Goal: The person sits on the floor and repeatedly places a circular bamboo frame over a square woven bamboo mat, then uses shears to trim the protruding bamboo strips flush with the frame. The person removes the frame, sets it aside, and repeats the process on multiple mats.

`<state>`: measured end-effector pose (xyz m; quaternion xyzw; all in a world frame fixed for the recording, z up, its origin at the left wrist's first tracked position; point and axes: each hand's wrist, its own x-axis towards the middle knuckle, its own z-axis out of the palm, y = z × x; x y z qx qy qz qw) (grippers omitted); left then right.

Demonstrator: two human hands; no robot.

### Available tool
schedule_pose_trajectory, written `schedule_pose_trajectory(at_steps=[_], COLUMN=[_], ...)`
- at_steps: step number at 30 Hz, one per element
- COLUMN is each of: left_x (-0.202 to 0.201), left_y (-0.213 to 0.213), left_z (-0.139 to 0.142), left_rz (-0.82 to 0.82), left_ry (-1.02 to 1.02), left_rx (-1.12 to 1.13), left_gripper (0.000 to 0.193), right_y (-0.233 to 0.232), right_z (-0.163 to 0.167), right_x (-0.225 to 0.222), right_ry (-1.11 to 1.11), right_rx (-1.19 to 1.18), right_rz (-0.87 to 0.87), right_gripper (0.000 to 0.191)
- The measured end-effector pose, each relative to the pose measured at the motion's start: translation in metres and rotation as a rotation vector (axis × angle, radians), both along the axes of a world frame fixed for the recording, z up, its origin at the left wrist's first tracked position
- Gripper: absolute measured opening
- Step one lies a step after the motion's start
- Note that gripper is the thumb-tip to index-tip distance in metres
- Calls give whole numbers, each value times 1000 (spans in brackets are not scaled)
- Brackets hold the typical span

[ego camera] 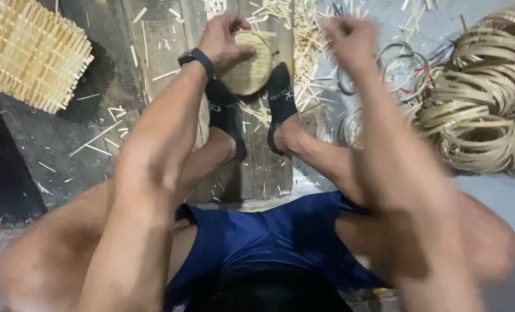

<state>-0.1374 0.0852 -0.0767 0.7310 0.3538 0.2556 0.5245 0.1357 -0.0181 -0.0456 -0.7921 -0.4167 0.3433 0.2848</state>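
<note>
1. Far left, a woven basket (31, 53) lies tilted on the dark floor, well apart from the person.
2. Pale splinters (99, 138) are scattered over the wooden board (159, 34) beside it.
3. The left hand (227, 41), a dark band (197, 59) on its wrist, is clamped over the near rim of a round woven disc (249, 72), fingers curled onto its top.
4. The disc stands on the board between two feet in black socks (282, 98) (they press it from either side).
5. The right hand (353, 40) is raised just right of the disc, blurred; it looks closed into a fist, though I cannot tell whether it holds anything.
6. Loose rings (397, 69) lie on the grey floor beyond it.
7. Far right, a heap of bamboo hoops (488, 98) is stacked together.
</note>
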Motion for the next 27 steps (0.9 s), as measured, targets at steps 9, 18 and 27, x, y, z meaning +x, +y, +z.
schedule_pose_trajectory(at_steps=[9, 18, 27], left_x=[-18, 14, 46], left_y=[-69, -69, -43], left_z=[-12, -23, -27], left_rz=[-214, 301, 200], left_ry=[480, 672, 453], left_rx=[858, 519, 587], left_gripper=[24, 68, 54], right_y=[-31, -63, -57], right_z=[21, -119, -116], right_x=[134, 79, 101], right_ry=[-458, -713, 285], right_rx=[-340, -23, -412], right_rz=[571, 211, -23], right_gripper=[37, 74, 38])
